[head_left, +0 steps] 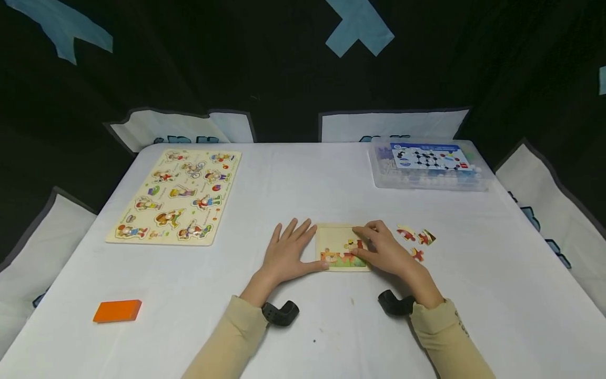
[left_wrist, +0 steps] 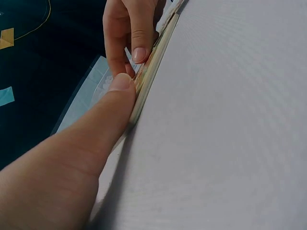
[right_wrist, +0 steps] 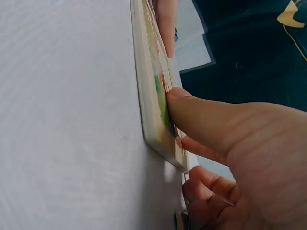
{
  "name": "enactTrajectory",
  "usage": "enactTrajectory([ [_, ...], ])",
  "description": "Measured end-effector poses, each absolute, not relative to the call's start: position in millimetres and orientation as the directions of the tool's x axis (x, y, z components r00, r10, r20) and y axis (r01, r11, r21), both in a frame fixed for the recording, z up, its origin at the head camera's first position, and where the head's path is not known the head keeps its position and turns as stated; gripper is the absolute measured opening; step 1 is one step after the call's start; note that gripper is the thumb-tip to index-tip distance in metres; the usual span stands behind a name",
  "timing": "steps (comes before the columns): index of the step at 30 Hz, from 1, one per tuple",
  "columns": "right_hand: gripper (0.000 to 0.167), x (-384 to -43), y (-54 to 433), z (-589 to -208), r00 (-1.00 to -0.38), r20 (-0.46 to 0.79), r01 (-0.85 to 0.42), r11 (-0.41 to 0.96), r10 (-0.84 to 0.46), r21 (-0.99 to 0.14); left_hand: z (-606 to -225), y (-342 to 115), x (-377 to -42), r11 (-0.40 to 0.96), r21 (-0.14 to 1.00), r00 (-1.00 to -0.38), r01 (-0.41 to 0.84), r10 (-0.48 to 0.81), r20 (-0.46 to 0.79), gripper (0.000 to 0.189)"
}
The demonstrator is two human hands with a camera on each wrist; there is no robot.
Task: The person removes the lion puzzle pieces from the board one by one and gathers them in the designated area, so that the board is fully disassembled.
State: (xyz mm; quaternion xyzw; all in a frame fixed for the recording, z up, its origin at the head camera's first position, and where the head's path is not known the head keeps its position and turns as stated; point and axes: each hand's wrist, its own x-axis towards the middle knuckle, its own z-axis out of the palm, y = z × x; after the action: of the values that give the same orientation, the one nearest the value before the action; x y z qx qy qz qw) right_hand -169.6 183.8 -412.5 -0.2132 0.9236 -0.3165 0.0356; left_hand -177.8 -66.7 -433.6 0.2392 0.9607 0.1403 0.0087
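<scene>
Jigsaw board of pale wood, rectangular and shallow-rimmed (head_left: 333, 234), lies flat on the white-covered table (head_left: 303, 189) between the two hands. We see the left hand (head_left: 289, 252) with its fingers spread apart, its thumb resting on the board's near corner on that side. At the right hand (head_left: 385, 250), thumb and forefinger stand apart on the board, about a small red-and-yellow printed piece (head_left: 354, 245); whether they pinch it or merely press it we cannot tell. Joined picture pieces in orange and green (head_left: 343, 259) fill the board's near strip, beside the right thumb, while the area beyond them is bare. Three loose, bright red-and-yellow jigsaw pieces (head_left: 417, 255) lie on the table just outward of the right hand.

We judge the step in hand to be seating a piece of the second row. The next move, in our reading, calls for aligning its edges with its neighbours and pressing it flush, the left thumb steadying the board, before the right hand reaches outward for a loose piece.
</scene>
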Motion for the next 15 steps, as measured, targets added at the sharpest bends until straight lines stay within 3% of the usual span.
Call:
enactTrajectory([
  [10, 0.027, -170.1, 189.0, -408.6, -0.907, 0.040, -0.328, 0.643, -0.419, -0.693, -431.7, -66.5, -178.8, 0.844, 0.284, -0.885, 0.456, 0.463, 0.046, 0.095],
  [15, 0.035, -170.5, 190.0, -411.2, -0.905, 0.050, -0.341, 0.649, -0.422, -0.680, -432.8, -67.2, -178.0, 0.844, 0.281, -0.885, 0.457, 0.463, 0.049, 0.095],
])
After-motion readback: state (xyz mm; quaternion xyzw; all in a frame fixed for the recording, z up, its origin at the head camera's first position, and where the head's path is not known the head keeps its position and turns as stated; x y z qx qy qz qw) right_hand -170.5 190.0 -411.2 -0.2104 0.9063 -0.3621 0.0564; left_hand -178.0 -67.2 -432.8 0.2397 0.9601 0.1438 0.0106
